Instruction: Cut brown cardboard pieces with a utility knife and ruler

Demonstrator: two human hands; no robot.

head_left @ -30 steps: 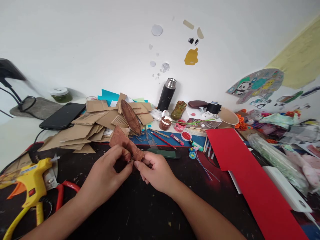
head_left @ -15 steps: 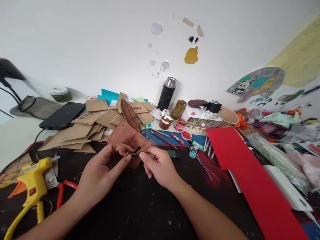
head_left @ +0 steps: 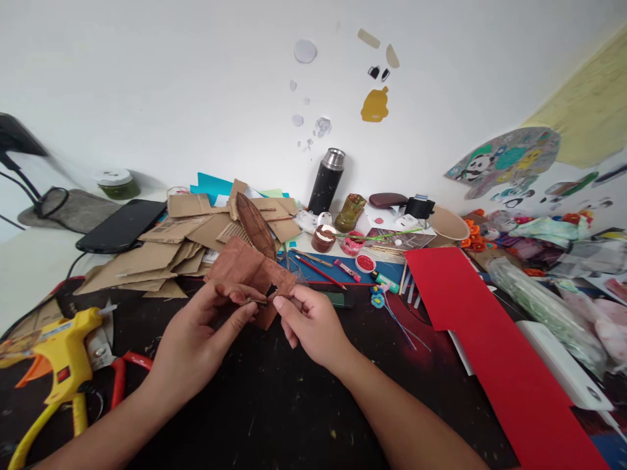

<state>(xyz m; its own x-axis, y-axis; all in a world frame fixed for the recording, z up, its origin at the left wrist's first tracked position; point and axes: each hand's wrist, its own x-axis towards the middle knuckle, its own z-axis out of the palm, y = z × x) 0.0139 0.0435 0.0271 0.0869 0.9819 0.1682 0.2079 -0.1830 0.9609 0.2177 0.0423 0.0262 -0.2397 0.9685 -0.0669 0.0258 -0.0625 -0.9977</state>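
Observation:
Both hands hold a reddish-brown painted cardboard piece [head_left: 240, 260] above the dark tabletop. My left hand [head_left: 208, 326] pinches its near edge between thumb and fingers, where a thin rolled or folded strip shows at the fingertips. The right end of the same piece is gripped by my right hand [head_left: 311, 320], thumb on top. Part of the piece is hidden behind the fingers. Just beyond it, a brown leaf-shaped cardboard piece [head_left: 255, 225] leans on a pile of cut cardboard [head_left: 147, 261].
At left lie a yellow glue gun [head_left: 68, 352] and red-handled pliers [head_left: 120, 378]. Behind stand a black thermos [head_left: 326, 183], a brown paint pot [head_left: 324, 239] and a red paint pot [head_left: 365, 263]. A red pencil [head_left: 321, 273] lies nearer. Red card [head_left: 490, 352] stretches along the right.
The left fingers have shifted slightly on the brown cardboard piece, and the thumb has moved a little. The right hand keeps nearly the same grip.

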